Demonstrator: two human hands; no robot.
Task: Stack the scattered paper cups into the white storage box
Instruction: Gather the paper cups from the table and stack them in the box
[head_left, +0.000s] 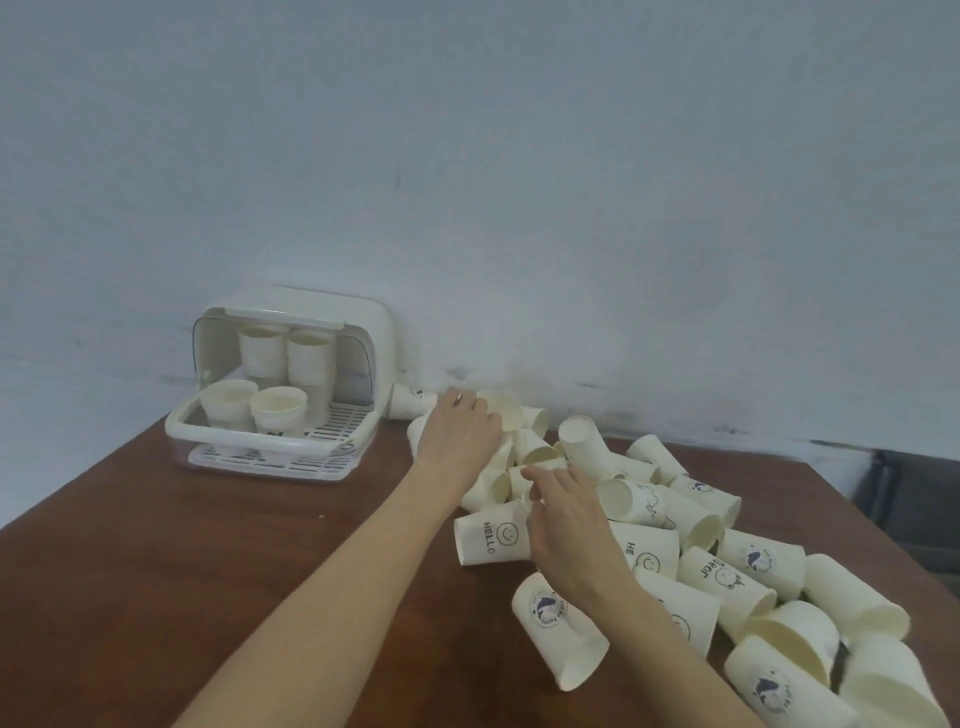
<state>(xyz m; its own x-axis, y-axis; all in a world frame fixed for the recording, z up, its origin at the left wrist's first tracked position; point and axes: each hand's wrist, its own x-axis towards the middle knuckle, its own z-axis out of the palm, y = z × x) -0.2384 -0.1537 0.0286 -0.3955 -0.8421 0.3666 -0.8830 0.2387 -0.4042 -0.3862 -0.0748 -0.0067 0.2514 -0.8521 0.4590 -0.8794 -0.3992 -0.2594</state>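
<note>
Both hands (460, 434) amid cups (644, 525), mid-table.

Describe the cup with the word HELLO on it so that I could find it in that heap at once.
Start at the brown table and go to the heap of paper cups on its right side. At the heap's near left edge, just left of the right hand, lies the HELLO cup on its side. Its neighbour there shows a blue round emblem; this one shows the whole word beside a smiley face.
</note>
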